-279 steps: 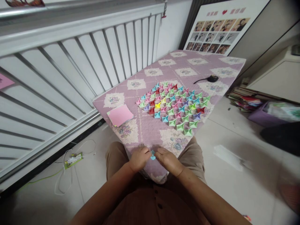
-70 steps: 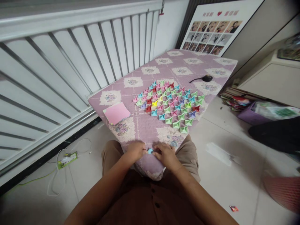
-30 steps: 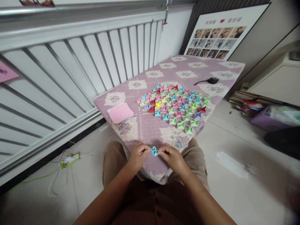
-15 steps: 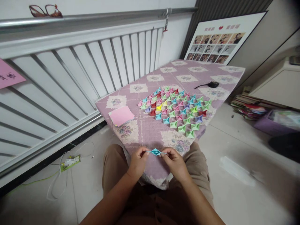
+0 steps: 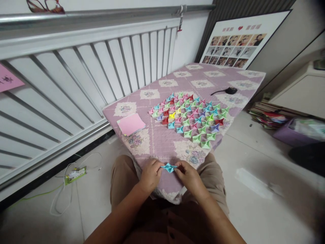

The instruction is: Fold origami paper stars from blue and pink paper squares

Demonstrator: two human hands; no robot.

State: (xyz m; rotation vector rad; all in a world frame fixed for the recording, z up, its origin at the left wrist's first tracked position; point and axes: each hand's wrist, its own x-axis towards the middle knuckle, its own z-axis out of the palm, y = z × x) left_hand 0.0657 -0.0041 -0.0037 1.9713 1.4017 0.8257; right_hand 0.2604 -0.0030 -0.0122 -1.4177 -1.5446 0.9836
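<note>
A small blue origami paper piece [image 5: 169, 167], with pointed ends and a folded middle, is held level above the near corner of the table. My left hand [image 5: 151, 174] pinches its left tip, and my right hand [image 5: 188, 173] pinches the right one. Beyond them, rows of folded paper pieces [image 5: 187, 122] in green, blue, pink, red, yellow and purple stand on the purple floral tablecloth [image 5: 162, 142]. To the left lies a stack of square paper [image 5: 131, 124] with a pink sheet on top.
A black object with a cord [image 5: 230, 90] lies on the table's far right. Along the left side runs a white radiator [image 5: 83, 81]. A power strip [image 5: 75, 175] with cables sits on the floor. A photo board [image 5: 233, 40] leans at the back.
My left hand has turned slightly and its fingers have closed further over the left tip. The paper piece sits a little lower, its middle looking more folded. The camera view has shifted slightly.
</note>
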